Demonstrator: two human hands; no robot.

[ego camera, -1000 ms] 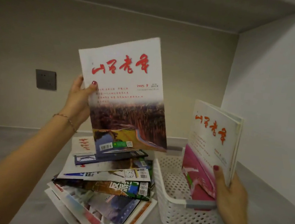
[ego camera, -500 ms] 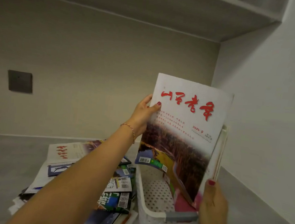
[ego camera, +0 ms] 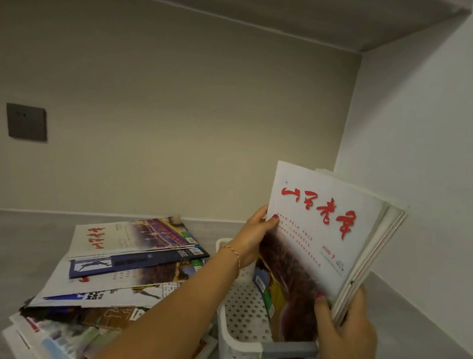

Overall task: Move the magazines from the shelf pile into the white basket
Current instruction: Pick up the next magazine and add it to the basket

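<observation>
Because I am holding several magazines [ego camera: 314, 243] upright at once with their lower edges only partly down inside the basket [ego camera: 243, 351], the likeliest trouble, as I judge it, is the bundle fanning apart: the back copies already splay out at the top right corner, and if either hand lets go early they could lean over the basket's far wall or slide out onto the shelf [ego camera: 18, 246]. The basket looks light, and I reckon pressing the stack against one side could tip or push it, since nothing visible braces it. My left arm also crosses low over the pile [ego camera: 124, 269] just left of the basket, so a careless pull back might drag its top copies askew. My left hand [ego camera: 253, 238] is closed on the front magazine's left edge, thumb on the cover and the other fingers [ego camera: 256, 214] curled behind it. My right hand [ego camera: 344, 343], at the basket's near right corner, is clamped on the bundle's lower right corner, thumb pressed to the front cover, the rest wrapped round the back edges. Neither hand is slack; both grip paper. The remaining magazines lie in a loose, skewed pile beside the basket, still to be moved.
</observation>
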